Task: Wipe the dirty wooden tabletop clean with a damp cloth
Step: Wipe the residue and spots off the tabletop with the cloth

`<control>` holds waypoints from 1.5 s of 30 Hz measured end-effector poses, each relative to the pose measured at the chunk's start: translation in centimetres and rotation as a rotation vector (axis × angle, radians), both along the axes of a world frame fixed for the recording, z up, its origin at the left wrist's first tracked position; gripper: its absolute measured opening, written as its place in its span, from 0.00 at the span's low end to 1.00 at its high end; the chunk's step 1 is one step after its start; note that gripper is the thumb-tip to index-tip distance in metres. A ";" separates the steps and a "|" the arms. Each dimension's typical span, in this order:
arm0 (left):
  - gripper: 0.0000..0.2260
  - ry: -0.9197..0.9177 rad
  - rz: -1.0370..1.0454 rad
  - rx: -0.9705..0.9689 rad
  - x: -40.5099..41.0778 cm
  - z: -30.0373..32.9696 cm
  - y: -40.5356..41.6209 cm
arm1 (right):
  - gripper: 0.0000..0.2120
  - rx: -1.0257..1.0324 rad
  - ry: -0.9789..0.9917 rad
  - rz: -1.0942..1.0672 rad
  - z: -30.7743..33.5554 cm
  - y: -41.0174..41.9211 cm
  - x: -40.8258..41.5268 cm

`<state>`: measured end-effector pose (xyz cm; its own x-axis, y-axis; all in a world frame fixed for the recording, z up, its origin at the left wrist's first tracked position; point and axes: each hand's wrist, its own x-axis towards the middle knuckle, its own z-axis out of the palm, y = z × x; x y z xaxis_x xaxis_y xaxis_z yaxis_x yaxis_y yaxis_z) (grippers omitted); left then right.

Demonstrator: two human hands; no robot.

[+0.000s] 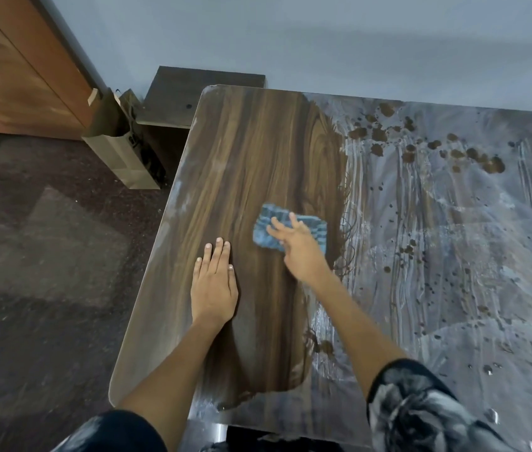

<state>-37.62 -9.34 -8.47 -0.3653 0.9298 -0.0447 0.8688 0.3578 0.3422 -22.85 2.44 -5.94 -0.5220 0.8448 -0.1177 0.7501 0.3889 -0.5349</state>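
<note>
"Two hands on the table, one camera view from the head. What's the left one doing?"

"Left hand (214, 287) lies flat on the wiped part of the tabletop (242, 151), fingers straight and together, holding nothing. It looks like a brace."

"And the right?"

"Right hand (294, 244) presses the blue cloth (290, 231) down with fingers spread and fairly straight; it pushes the cloth, I'd say, not clenching it. The cloth sits mid-table, just left of where the clean wood ends."

"How much is left?"

"Most of it, I'd judge. The left strip shows bare wood grain; everything to the right is under a pale grey film (454, 239) with brown splotches (421, 141) toward the far side."

"So how to do this stroke well?"

"Keep the palm flat and weight even, run the cloth near-to-far in lanes that overlap the clean edge, then work rightward. The streaks at the border suggest thin pressure. Turn the cloth to a fresh face before the brown spots, or it may smear them."
</note>
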 end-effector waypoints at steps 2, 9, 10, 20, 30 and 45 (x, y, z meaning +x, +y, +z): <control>0.29 0.008 -0.010 -0.009 0.2 0.1 -0.7 | 0.35 0.028 0.007 0.135 -0.5 -3.3 0.2; 0.29 0.009 -0.027 -0.023 0.9 0.1 -4.1 | 0.38 -0.042 -0.076 0.364 -1.5 -5.3 10.2; 0.28 0.009 -0.027 -0.024 1.1 0.1 -4.6 | 0.39 -0.038 -0.105 0.292 -1.4 -4.0 10.9; 0.27 0.012 -0.015 -0.037 2.1 0.1 -7.8 | 0.37 -0.002 0.016 0.182 -0.5 -8.2 2.1; 0.29 -0.002 -0.005 -0.041 3.0 0.4 -11.1 | 0.32 -0.025 -0.011 0.158 -0.9 -8.3 11.6; 0.26 -0.048 -0.075 -0.011 1.8 0.6 -13.5 | 0.36 -0.088 0.024 0.454 -1.6 -16.2 13.5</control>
